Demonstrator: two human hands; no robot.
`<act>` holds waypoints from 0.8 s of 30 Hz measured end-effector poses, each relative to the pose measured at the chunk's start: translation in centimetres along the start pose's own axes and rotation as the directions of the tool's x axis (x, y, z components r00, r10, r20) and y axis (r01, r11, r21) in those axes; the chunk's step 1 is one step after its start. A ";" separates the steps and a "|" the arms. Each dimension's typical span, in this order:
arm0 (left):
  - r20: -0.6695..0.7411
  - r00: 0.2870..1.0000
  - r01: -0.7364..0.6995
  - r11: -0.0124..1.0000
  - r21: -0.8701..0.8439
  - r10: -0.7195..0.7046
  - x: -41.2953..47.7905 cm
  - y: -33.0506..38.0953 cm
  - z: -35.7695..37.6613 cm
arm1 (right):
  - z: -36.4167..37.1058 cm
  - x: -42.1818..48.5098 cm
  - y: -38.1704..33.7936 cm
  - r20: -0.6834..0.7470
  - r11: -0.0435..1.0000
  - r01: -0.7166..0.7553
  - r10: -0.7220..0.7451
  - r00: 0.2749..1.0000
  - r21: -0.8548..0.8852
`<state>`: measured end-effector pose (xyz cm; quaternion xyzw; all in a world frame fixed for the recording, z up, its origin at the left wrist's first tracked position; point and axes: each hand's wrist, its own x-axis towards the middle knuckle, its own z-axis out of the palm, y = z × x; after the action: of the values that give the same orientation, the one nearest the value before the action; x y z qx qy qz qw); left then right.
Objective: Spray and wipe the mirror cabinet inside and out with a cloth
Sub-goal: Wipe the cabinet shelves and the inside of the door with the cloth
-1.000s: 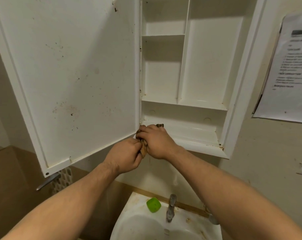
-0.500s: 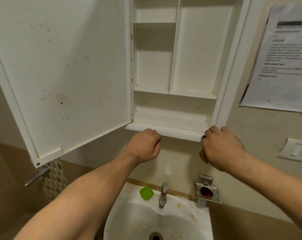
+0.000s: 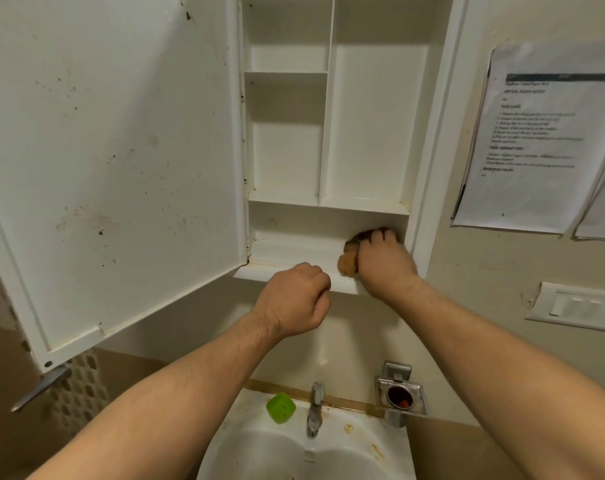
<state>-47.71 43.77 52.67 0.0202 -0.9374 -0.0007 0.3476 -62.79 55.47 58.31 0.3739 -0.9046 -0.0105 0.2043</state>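
Observation:
The white mirror cabinet [image 3: 370, 126] hangs open on the wall, its shelves bare. Its door [image 3: 114, 161] is swung out to the left, the inner face speckled with brown stains. My right hand [image 3: 384, 265] grips a brown cloth [image 3: 348, 262] and presses it onto the bottom shelf at the cabinet's right end. My left hand [image 3: 295, 301] is a curled fist holding nothing, just below the cabinet's front lip near its middle. No spray bottle is in view.
A stained white sink [image 3: 294, 455] with a metal tap [image 3: 315, 408] sits below, a green cube-shaped object [image 3: 281, 407] on its rim. A metal holder [image 3: 400, 395] is fixed to the wall right of the tap. Printed sheets [image 3: 536, 140] and a switch plate [image 3: 578, 306] are on the right wall.
Both hands were together on the cloth at the cabinet's lower left corner. They parted; my right hand carried the cloth to the right end and up onto the bottom shelf.

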 end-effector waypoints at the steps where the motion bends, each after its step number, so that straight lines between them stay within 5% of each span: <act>1: 0.001 1.000 -0.014 1.000 0.004 0.014 0.0 0.2 0.1 | 0.6 0.6 -0.4 0.060 0.999 -0.013 0.015 0.998 -0.035; 5: -0.056 0.997 -0.050 0.999 0.010 0.050 0.2 -0.4 -0.2 | 0.7 2.7 -2.6 0.158 0.959 -0.155 0.120 0.980 0.235; 7: -0.142 0.990 -0.001 0.999 -0.048 -0.006 0.2 -1.0 -0.5 | 0.4 3.0 -4.5 0.093 0.910 0.002 -0.045 0.995 0.415; 10: -0.254 0.957 0.110 0.985 -0.131 -0.141 -0.1 -1.8 -1.1 | 0.1 1.8 -7.9 0.002 0.621 0.305 -0.442 0.897 0.722; 13: -0.225 0.967 0.102 0.990 -0.101 -0.122 -1.3 -3.2 -1.8 | -0.2 2.0 -7.4 0.047 0.478 0.222 -0.489 0.871 0.850; 15: -0.199 0.971 0.122 0.989 -0.082 -0.136 -2.5 -4.4 -2.4 | 0.5 2.4 -6.8 0.020 0.503 0.224 -0.434 0.901 0.835; 19: -0.171 0.966 0.194 0.981 -0.017 -0.194 -4.9 -6.3 -3.3 | 1.8 3.8 -11.4 -0.040 0.805 0.138 -0.140 0.989 0.577; 24: -0.171 0.958 0.241 0.969 0.045 -0.230 -6.0 -7.3 -4.6 | 2.2 4.1 -18.8 -0.145 0.810 0.253 -0.208 0.967 0.530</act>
<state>-39.88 36.73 52.18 0.1431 -0.8959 -0.0098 0.4205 -53.59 38.86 54.53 0.5233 -0.8092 0.2370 0.1230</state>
